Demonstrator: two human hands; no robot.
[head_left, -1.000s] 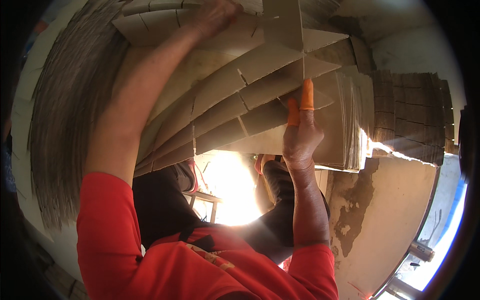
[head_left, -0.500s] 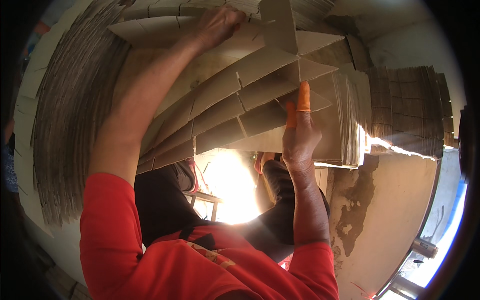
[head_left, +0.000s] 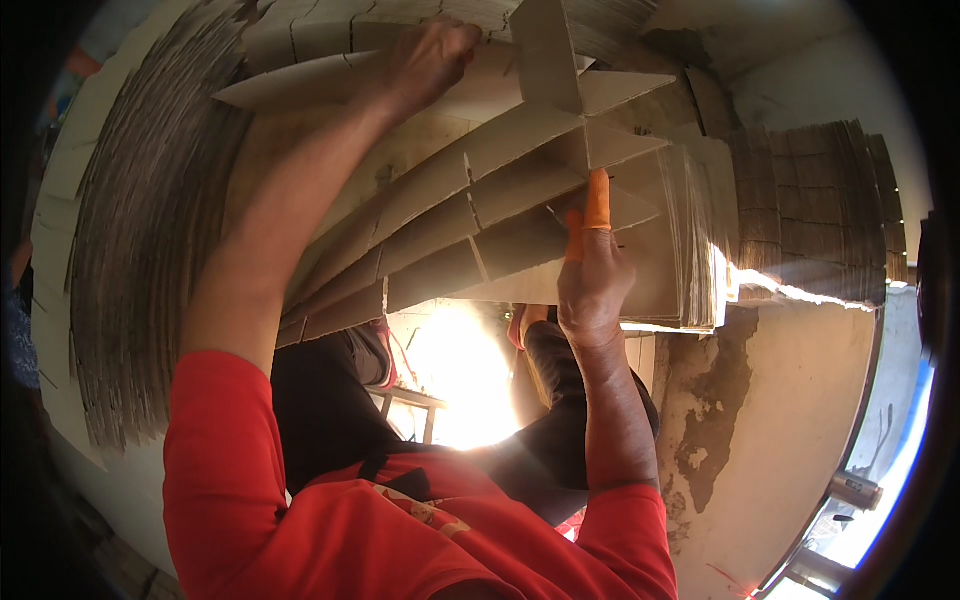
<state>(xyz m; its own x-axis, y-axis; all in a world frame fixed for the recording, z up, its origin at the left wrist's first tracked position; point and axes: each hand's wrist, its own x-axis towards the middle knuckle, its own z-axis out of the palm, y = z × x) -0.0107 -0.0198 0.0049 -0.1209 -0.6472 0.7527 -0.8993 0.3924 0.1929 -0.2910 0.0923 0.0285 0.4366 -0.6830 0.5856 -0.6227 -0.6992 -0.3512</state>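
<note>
Several long slotted cardboard strips (head_left: 440,205) fan out before me, their right ends crossed by an upright cardboard cross strip (head_left: 547,60). My right hand (head_left: 597,285), with orange finger covers (head_left: 597,200) on two fingers, grips the strips just below the crossing. Beyond them, my left hand (head_left: 440,60) is closed at the upper edge of another long cardboard strip (head_left: 300,82); its fingertips are partly hidden. This farther strip reaches from the left toward the cross strip.
A tall pile of cardboard strips (head_left: 150,230) stands at the left. On the right are a stack of pale cardboard sheets (head_left: 690,240) and bundled slotted strips (head_left: 810,210). My legs and a small metal-framed stool (head_left: 410,398) lie below, beside bright glare.
The fanned strips and my right hand have shifted slightly left. My left hand has turned a little and dipped slightly, still at the far strip.
</note>
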